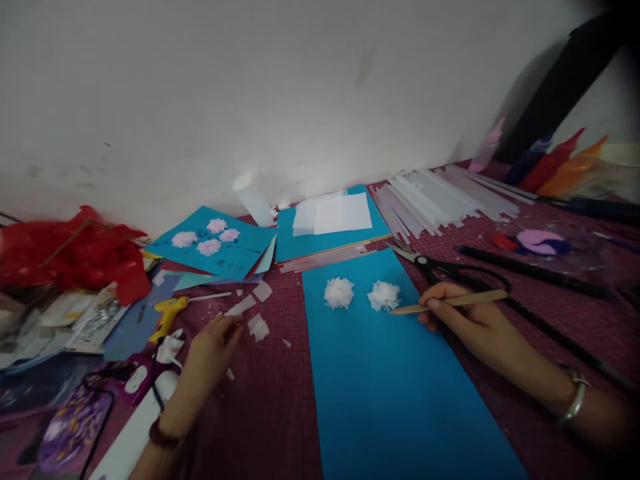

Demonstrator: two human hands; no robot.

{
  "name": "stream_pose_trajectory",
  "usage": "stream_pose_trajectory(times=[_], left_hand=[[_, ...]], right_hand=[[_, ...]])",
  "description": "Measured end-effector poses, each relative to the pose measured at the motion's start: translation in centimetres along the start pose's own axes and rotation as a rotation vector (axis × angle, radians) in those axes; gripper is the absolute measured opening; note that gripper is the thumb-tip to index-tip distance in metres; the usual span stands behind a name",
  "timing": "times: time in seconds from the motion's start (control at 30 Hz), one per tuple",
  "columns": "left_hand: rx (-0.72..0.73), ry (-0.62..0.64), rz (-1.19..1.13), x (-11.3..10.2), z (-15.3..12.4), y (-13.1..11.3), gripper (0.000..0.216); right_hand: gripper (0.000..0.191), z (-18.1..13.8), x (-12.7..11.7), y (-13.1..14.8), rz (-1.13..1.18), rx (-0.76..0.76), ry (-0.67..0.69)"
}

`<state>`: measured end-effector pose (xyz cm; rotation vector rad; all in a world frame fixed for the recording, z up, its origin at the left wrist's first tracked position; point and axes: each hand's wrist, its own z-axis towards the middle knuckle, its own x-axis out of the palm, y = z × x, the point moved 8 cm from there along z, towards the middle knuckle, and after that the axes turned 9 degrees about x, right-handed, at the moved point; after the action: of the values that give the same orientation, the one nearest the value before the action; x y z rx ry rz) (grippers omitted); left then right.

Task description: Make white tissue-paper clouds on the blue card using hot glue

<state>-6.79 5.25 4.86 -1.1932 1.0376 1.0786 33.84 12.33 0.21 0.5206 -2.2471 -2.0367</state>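
The right hand (463, 325) pinches the wooden stick (465, 299) beside 2 white puffs (383, 295) on the blue paper (380, 387), so move its tip softly, but I can't tell the grip of the left hand (211, 348).

A red bag (107, 263) lies near the wall (210, 93).

The left hand (211, 350) is bare, and around its wrist (173, 420) goes a narrow bracelet (163, 437) of dark reddish brown; whether it is made from beads, I cannot tell. The right hand (466, 325) is bare too, and its wrist carries a silver-coloured bangle (579, 402), rounded and shiny. The forearms (530, 373), as far as they are visible, are uncovered.
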Motion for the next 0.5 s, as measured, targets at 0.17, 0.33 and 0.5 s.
stream_pose_trajectory(times=[0.17,0.33,0.5], left_hand=[[0.147,0.175,-0.04,1.9,3.1,-0.6,0.03],[0.239,0.237,-0.105,2.3,4.1,-1.6,0.029],[0.18,0.244,-0.131,2.3,4.3,-1.3,0.011]], right_hand=[[0.022,-0.1,-0.1,0.1,0.007,-0.007,0.0],[0.022,-0.1,0.0,0.5,0.009,-0.012,-0.006],[0.024,-0.2,-0.1,1.1,0.012,-0.032,-0.011]])
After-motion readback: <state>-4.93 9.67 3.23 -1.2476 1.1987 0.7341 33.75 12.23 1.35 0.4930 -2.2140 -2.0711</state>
